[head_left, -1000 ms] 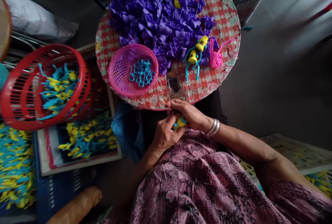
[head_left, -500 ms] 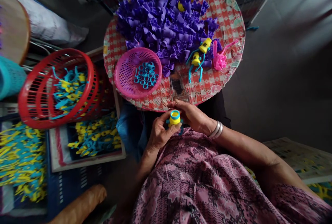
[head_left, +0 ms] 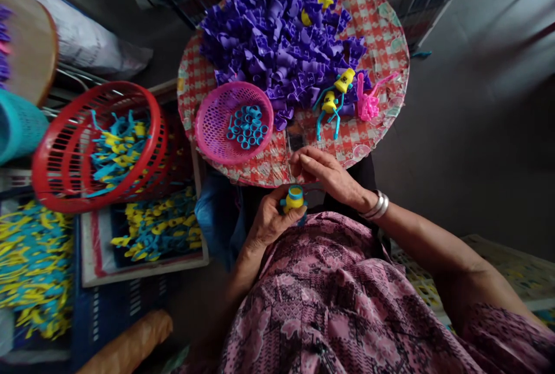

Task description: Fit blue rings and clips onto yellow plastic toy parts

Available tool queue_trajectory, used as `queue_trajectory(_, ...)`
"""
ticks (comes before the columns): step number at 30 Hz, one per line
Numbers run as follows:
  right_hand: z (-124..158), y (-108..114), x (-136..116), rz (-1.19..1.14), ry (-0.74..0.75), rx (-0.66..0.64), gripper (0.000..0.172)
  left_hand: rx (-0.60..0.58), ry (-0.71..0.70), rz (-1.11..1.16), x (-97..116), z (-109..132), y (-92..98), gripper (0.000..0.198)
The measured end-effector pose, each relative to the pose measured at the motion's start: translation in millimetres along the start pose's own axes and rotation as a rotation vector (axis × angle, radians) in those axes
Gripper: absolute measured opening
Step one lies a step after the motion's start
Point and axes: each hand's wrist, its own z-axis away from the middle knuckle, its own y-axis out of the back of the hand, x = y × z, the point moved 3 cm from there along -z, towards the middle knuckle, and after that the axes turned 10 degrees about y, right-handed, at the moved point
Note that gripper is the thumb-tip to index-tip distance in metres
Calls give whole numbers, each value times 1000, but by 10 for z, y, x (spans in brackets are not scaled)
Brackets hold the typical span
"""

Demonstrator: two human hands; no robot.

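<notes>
In my left hand (head_left: 271, 218) is a small yellow plastic toy body (head_left: 294, 199) with a blue ring around its top opening. The fingers and thumb close around it, and blue pieces show at its sides. My right hand (head_left: 327, 174) hovers by the near table edge, apart from the toy body, its fingers loosely bent with nothing visible in them. Just beyond, a pink mesh basket (head_left: 203, 143) holds loose blue rings (head_left: 247, 125). Two yellow toy figures (head_left: 329, 102) with blue limbs lie on the table beside a pink plastic piece (head_left: 368, 107).
Purple plastic parts (head_left: 277, 39) are heaped on the round checkered table (head_left: 385, 44), with a few yellow pieces among them. To the left stand a red basket (head_left: 45, 160) and a white-edged tray (head_left: 145, 273), both holding yellow-and-blue figures. A blue crate (head_left: 115, 310) lies below.
My right hand has drawn away from the toy body, moving up and slightly right toward the table. My left hand keeps its hold. The whole view has shifted slightly.
</notes>
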Motion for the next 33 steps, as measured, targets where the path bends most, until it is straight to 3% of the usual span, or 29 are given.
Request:
queue_trajectory(4,-17,8,-265,412,308,-252,57,-4,-33,-52,-14,-45,44,44)
queue_trajectory(9,-52,-162,-237,682,411,-416,56,-21,-166,-152,81,-29,-14,31)
queue_trajectory(16,-38,-236,-164,767,425,-436,35,-75,-162,-102,90,38,-41,27)
queue_trajectory(28,-56,-260,-92,577,423,-227,36,-84,-142,3,140,135,-6,36)
queue_trajectory(30,-72,-261,-85,634,472,-290,41,-101,-142,-60,156,123,4,34)
queue_trajectory(33,-87,-270,-106,812,555,-487,47,-118,-137,-154,144,103,20,31)
